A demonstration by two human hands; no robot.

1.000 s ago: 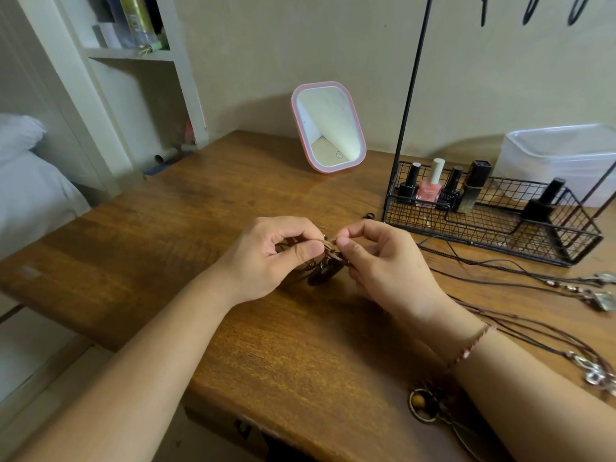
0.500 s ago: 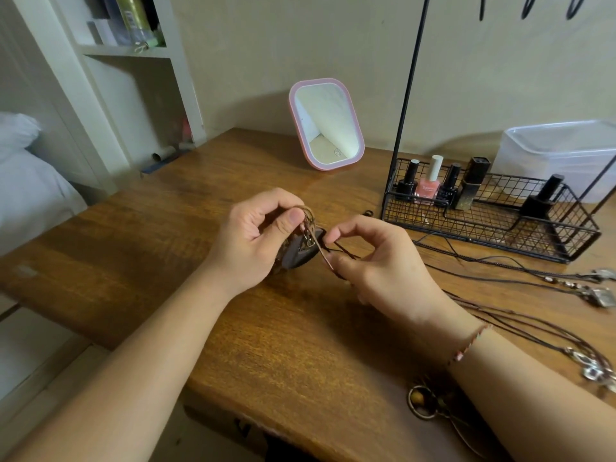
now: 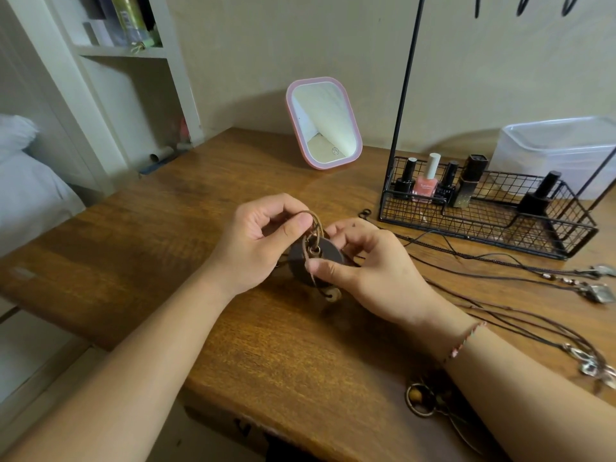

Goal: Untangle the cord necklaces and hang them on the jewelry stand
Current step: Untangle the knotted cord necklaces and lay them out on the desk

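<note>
The left hand (image 3: pixel 256 241) has its fingers (image 3: pixel 295 228) curled, thumb and forefinger pinching a loop of tan cord (image 3: pixel 315 220) above a dark round pendant (image 3: pixel 313 261); the right hand (image 3: pixel 370 271) also has its fingers curled, the thumb pressed against the pendant's lower edge and the other fingers behind it, so the disc is held between the two hands just above the desk (image 3: pixel 166 248). Cord runs through the metal eyelet near the pendant's top, and a small bead hangs below the disc. The likeliest trouble, in my judgement, is pulling the loop the wrong way: a tug could cinch the knot tighter at the eyelet instead of freeing it. If the right thumb slips, the pendant could drop and swing, twisting the strands again. Trailing cords (image 3: pixel 483 261) lead from the right hand across the desk to other necklaces with metal pendants (image 3: pixel 596 291) on the right, so a hard pull might drag those along and snarl them. The jewelry stand (image 3: pixel 405 95) rises from a wire basket (image 3: pixel 483 225) of nail polish bottles (image 3: pixel 426 181) just behind; a lifted cord could catch on the basket's rim or tip a bottle.
</note>
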